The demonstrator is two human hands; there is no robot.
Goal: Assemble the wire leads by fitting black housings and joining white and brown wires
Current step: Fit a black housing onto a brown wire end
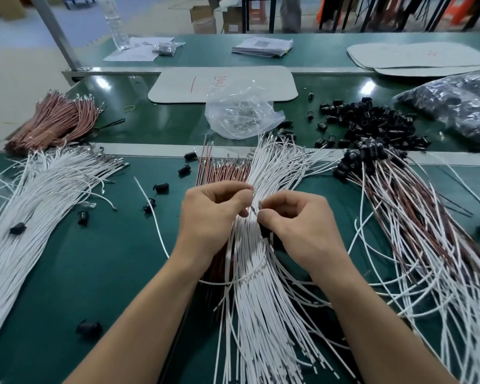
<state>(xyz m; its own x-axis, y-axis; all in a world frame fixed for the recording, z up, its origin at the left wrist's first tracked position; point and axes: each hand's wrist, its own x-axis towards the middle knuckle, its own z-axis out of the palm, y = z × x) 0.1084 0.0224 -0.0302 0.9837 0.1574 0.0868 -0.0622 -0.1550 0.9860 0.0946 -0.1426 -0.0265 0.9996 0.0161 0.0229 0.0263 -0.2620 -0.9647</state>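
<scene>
Left hand (211, 214): fingers curled, pinching a wire end (252, 190) over the central white wires (261, 286). Right hand (302, 225): pinching a wire tip (254, 210) just beside the left, with a black housing (265, 231) under its curled fingers. Brown wires (219, 169): beside the white, partly under the left hand. Loose housings (372, 120): heaped far right on the green table (81, 273). Finished leads (413, 217): fanned at right.

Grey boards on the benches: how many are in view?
3. One grey board with red marks lies behind the plastic bag; two overlap at far right, upper over lower. More may hide underneath.
</scene>
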